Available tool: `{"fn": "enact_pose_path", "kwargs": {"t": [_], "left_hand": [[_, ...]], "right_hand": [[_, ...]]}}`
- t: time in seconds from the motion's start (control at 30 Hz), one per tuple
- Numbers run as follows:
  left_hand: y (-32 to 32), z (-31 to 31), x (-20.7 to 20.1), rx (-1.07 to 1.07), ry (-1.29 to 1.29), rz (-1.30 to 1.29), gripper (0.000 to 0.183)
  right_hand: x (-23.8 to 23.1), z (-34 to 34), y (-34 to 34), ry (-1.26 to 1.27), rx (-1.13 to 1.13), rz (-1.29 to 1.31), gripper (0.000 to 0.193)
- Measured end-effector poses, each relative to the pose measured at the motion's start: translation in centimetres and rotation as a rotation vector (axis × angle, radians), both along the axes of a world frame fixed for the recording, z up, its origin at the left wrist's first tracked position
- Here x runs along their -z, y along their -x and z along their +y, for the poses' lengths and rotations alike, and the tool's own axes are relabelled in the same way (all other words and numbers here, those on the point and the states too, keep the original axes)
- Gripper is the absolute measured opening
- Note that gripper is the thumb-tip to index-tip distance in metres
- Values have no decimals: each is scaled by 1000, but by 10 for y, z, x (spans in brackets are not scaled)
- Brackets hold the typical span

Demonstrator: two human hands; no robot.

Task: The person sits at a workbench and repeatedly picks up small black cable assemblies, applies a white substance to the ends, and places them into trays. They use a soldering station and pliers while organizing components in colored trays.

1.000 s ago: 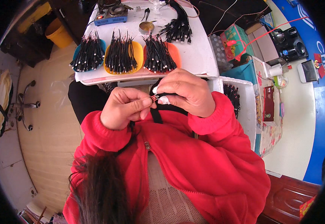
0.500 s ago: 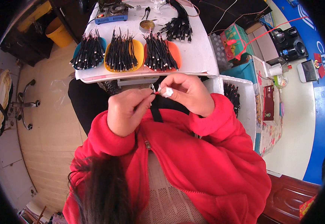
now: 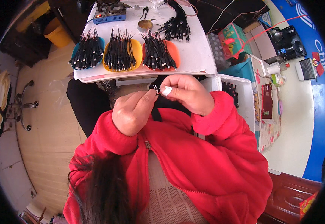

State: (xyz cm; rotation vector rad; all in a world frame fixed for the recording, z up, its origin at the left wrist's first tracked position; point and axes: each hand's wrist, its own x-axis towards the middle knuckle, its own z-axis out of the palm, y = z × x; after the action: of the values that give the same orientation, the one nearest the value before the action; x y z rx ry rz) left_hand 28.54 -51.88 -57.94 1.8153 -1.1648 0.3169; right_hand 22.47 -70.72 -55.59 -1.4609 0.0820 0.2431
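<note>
Thin wires (image 3: 155, 89) point toward twelve o'clock from the tight pinch of the left hand (image 3: 132, 111), with the right hand (image 3: 191, 95) just beside them at three o'clock, fingertips close together, whether gripping anything I cannot tell

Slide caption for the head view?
Left hand pinching wires, right hand close by, three trays of black cables beyond.

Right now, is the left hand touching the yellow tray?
Apart: the head view shows a plain gap between the left hand and the yellow tray, with the table edge in between.
</note>
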Motion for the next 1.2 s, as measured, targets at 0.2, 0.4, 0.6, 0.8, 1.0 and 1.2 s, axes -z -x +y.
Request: {"fn": "enact_pose_path", "kwargs": {"t": [0.2,0.4,0.6,0.8,1.0,1.2], "left_hand": [[-3,6,-2,185,166,854,10],[-1,1,4,132,148,605,9],[3,-3,10,23,94,231,13],[-6,13,-1,357,230,1218,17],[0,6,1,98,126,333,10],[-11,10,11,199,114,343,13]], "right_hand": [[-4,1,0,700,97,-753,17],[-2,5,-3,1021,107,-915,18],[4,5,1,27,45,62,18],[-14,-4,-2,882,24,-946,21],[-8,10,-2,883,55,-855,14],[-9,4,1,53,-39,-125,18]]}}
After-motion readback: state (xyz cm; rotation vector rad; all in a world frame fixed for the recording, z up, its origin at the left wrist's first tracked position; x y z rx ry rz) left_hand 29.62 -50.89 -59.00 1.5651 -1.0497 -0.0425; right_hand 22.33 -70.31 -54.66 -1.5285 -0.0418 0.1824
